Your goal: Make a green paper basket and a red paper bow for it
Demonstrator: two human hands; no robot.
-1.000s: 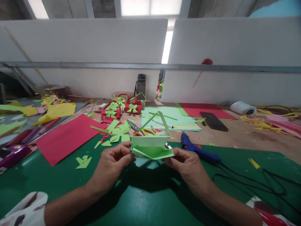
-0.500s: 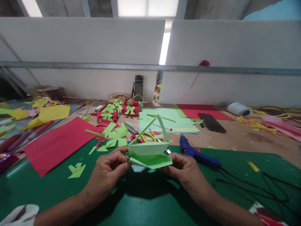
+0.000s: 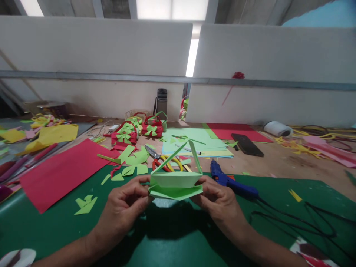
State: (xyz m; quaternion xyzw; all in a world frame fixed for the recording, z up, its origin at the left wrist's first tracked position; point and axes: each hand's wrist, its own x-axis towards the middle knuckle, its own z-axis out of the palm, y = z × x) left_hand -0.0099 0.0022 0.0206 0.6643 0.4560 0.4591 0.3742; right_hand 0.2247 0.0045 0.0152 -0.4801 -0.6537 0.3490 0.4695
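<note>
Both my hands hold a light green folded paper basket (image 3: 175, 184) with a thin strip handle arching above it, just over the dark green mat (image 3: 172, 237). My left hand (image 3: 125, 205) pinches its left end with thumb and fingers closed. On the other end, my right hand (image 3: 218, 200) grips in the same closed way. The basket is partly flattened, its flaps pressed together.
A blue glue gun (image 3: 232, 182) with a black cable lies right of my hands. Scissors (image 3: 155, 155), green scraps, a red sheet (image 3: 59, 170), finished red and green baskets (image 3: 136, 129), stacked paper (image 3: 194, 142), a phone (image 3: 246, 144) and a bottle (image 3: 161, 99) lie beyond.
The basket's flaps have been pressed closer together between my hands. The view has drifted slightly, so the table items sit a little further left and my hands lower.
</note>
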